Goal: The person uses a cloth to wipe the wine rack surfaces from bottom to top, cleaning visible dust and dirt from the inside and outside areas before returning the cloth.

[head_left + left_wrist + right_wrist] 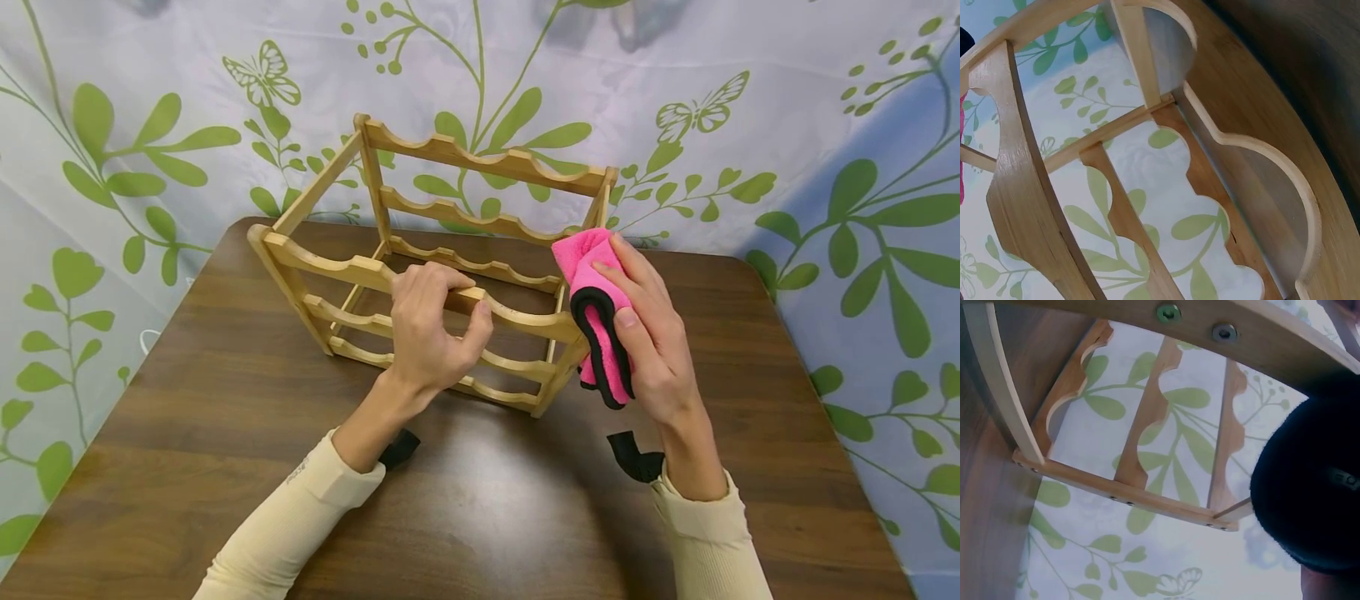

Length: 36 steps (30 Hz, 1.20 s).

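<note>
A light wooden wine rack (322,260) with scalloped rails stands on the table. My left hand (431,329) grips the middle of its front top rail, thumb on the near side and fingers over the top. In my right hand (652,342) is a folded pink cloth (588,262) with black edging, held at the rack's right end and covering part of that corner. The left wrist view looks along the rack's curved rails (1019,169). The right wrist view shows an end post with a bolt head (1225,332), beside a dark rounded shape (1310,481).
The brown wooden table (480,517) extends around the rack. A curtain (465,50) with green leaves and butterflies hangs close behind it and along both sides. Black straps (633,457) show at both wrists, and a thin white loop (148,337) is by the table's left edge.
</note>
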{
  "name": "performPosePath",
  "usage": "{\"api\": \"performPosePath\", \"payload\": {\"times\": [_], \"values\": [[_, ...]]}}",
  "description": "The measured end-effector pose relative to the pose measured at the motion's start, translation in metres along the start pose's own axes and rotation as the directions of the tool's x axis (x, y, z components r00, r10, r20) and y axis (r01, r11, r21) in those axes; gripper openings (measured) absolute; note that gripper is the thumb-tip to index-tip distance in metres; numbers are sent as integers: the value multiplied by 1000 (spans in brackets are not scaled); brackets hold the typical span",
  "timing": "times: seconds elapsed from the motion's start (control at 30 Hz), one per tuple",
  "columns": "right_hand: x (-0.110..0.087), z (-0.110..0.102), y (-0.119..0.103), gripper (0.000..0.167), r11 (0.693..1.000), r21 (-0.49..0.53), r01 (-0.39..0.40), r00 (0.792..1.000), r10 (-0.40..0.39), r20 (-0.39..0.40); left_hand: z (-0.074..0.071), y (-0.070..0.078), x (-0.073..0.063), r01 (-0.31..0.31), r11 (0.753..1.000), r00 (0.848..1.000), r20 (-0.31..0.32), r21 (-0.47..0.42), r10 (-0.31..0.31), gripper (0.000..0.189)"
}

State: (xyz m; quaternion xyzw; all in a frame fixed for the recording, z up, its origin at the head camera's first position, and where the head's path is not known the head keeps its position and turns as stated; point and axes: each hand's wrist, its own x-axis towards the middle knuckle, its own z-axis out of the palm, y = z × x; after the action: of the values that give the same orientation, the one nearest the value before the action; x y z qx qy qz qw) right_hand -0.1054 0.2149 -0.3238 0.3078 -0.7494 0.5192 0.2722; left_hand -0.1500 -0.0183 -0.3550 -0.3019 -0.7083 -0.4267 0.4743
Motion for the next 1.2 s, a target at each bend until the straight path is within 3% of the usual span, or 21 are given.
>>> {"api": "performPosePath", "payload": {"times": [0.5,0.9,1.2], "values": [[3,1,-7,40,997,-72,19,998,-15,57,-4,-1,1,40,998,999,-13,-49,-41,17],[2,1,-5,41,998,-56,-7,997,12,81,-4,-1,0,70,994,997,-34,-82,-73,14],[3,5,-8,40,997,-67,32,997,-27,73,-6,-1,1,71,991,995,-60,-117,-79,14]]}}
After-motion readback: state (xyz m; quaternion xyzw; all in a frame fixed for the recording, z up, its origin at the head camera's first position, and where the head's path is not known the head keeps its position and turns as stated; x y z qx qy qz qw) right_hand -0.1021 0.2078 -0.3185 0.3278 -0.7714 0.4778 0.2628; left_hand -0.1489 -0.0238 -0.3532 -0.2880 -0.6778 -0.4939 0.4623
